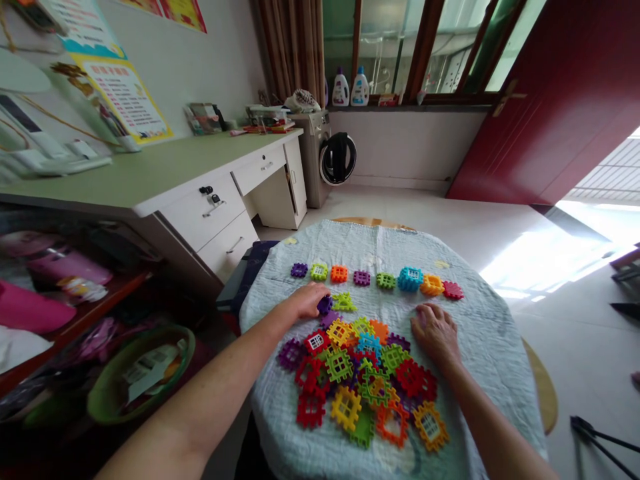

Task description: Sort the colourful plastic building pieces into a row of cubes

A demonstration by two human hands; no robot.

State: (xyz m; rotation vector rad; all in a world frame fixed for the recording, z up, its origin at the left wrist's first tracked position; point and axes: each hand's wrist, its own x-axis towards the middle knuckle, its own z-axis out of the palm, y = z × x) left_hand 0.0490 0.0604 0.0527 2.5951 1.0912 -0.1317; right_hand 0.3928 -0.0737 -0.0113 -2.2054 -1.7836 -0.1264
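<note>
Where the left hand pinches: the left hand's grip closes on a small dark purple plastic piece, beside a flat lime-green notched piece at the heap's far left corner.
Right hand: palm down at the heap's far right, the right hand lies with fingers loosely bent and apart; no piece shows in its grip.
Heap: the mixed pile of bright plastic notched tiles spreads between the forearms, its teeth overlapping; a tile drawn from it could snag and drag neighbours along.
Row: eight small coloured blocks cross the far cloth. The tall blue plastic block and the yellow-orange block beside it crowd together, so a careless knuckle could shift both.
Cloth: the wrinkled pale blue tablecloth might ruck under a sliding wrist and tilt loose tiles.
Edges: the round desk curves away near the left forearm; the dark purple notched tile sits nearest that side, where a sleeve-low sweep could push it off.
Room: cloth stretches between hands, beyond the row and outside the right hand.
</note>
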